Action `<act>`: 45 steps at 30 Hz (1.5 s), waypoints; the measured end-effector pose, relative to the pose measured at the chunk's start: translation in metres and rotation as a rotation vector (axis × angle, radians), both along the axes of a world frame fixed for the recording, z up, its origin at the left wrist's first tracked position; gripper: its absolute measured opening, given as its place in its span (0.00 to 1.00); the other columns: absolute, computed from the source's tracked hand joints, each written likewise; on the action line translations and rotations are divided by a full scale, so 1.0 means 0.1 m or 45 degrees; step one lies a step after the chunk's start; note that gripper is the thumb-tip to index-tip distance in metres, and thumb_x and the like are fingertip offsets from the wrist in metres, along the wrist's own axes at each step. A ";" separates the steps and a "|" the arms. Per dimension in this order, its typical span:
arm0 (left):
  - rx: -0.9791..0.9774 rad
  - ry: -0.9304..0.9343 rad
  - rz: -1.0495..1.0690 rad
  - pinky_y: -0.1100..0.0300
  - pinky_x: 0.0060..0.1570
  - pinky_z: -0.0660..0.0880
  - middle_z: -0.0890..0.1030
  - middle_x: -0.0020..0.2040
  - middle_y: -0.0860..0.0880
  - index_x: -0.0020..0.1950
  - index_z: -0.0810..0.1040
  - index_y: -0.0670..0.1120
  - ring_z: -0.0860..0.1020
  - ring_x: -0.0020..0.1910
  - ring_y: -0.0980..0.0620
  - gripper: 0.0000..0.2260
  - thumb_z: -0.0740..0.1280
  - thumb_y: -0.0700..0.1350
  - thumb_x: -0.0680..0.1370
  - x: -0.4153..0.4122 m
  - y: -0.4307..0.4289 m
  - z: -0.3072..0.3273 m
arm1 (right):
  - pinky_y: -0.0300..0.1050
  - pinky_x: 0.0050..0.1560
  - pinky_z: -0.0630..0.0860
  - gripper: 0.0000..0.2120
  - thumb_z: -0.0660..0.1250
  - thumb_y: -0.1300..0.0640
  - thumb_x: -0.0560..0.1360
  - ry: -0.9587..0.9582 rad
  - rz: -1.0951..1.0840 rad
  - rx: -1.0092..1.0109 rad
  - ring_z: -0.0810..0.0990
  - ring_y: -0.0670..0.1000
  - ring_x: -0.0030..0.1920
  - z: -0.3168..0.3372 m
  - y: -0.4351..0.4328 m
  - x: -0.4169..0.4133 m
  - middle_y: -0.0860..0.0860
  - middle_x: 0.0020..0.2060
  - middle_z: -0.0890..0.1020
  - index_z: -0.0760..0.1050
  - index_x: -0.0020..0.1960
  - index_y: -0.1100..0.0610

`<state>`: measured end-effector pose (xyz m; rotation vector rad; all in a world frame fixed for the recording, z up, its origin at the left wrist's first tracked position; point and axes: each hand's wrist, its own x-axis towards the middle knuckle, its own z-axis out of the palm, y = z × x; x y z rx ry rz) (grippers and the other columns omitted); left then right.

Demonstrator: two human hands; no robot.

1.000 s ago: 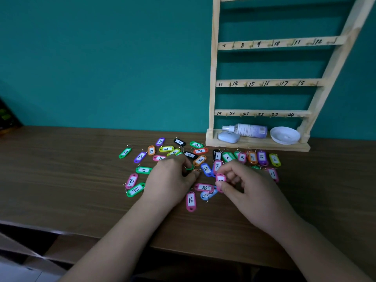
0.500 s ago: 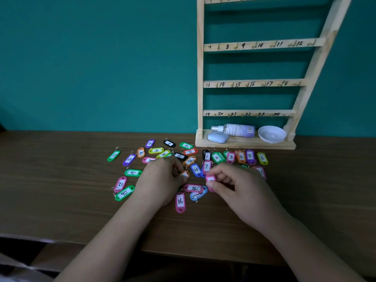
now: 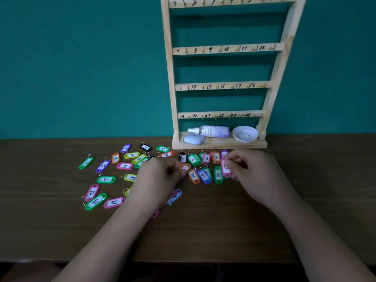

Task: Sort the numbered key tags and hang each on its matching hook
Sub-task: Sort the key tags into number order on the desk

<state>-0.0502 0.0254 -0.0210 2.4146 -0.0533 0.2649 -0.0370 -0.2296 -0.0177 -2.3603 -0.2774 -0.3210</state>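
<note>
Several coloured numbered key tags lie scattered on the wooden table point(image 3: 203, 231). A row numbered 1 to 4 runs below the wooden hook rack point(image 3: 223, 86), with tags 8 point(image 3: 193, 176), 9 point(image 3: 203, 176) and 10 point(image 3: 218, 175) in a second row. My right hand point(image 3: 256, 174) pinches a pink tag point(image 3: 225, 168) just right of tag 10. My left hand point(image 3: 160, 180) pinches an orange tag point(image 3: 185, 167) left of tag 8. The rack's hooks, numbered 1 to 24, carry no tags.
A spray bottle point(image 3: 211, 131), a small pale case point(image 3: 193, 138) and a white dish point(image 3: 245, 134) sit on the rack's base shelf. Loose tags such as the green 19 point(image 3: 95, 201) and pink 18 point(image 3: 114, 202) lie to the left. A teal wall stands behind.
My right hand has carried the pink tag to the right, beside tag 10. My left hand now pinches an orange tag. A second row of tags 8, 9, 10 shows.
</note>
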 end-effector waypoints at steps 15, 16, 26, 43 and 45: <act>-0.153 0.069 -0.113 0.68 0.36 0.74 0.86 0.40 0.62 0.46 0.86 0.59 0.82 0.38 0.63 0.03 0.75 0.55 0.79 -0.01 -0.30 -0.06 | 0.50 0.48 0.84 0.03 0.74 0.50 0.81 0.205 -0.242 0.031 0.83 0.43 0.46 -0.11 -0.48 0.19 0.43 0.49 0.85 0.83 0.54 0.43; -0.191 0.092 -0.129 0.68 0.35 0.73 0.86 0.39 0.60 0.46 0.86 0.58 0.82 0.37 0.62 0.02 0.76 0.54 0.78 -0.02 -0.32 -0.06 | 0.49 0.48 0.83 0.03 0.74 0.50 0.80 0.196 -0.246 0.034 0.83 0.43 0.47 -0.10 -0.47 0.19 0.43 0.49 0.85 0.83 0.54 0.43; -0.467 0.029 -0.095 0.70 0.31 0.69 0.86 0.37 0.53 0.52 0.74 0.56 0.80 0.32 0.59 0.12 0.76 0.48 0.78 -0.08 -0.51 -0.07 | 0.40 0.42 0.83 0.16 0.78 0.56 0.78 0.341 0.416 0.500 0.88 0.50 0.44 -0.03 -0.17 -0.02 0.49 0.47 0.88 0.79 0.58 0.38; -0.535 0.104 -0.208 0.57 0.52 0.79 0.87 0.44 0.55 0.52 0.87 0.54 0.85 0.47 0.57 0.05 0.73 0.45 0.79 -0.15 -0.55 0.00 | 0.40 0.41 0.83 0.12 0.78 0.54 0.77 0.279 0.229 0.595 0.88 0.46 0.45 -0.09 0.02 -0.06 0.46 0.46 0.88 0.80 0.57 0.48; -0.566 0.111 -0.236 0.55 0.53 0.79 0.88 0.45 0.55 0.52 0.87 0.54 0.85 0.48 0.55 0.04 0.75 0.47 0.78 -0.16 -0.54 0.00 | 0.41 0.41 0.83 0.12 0.79 0.55 0.77 0.290 0.221 0.654 0.89 0.49 0.44 -0.09 0.02 -0.07 0.48 0.46 0.88 0.80 0.57 0.50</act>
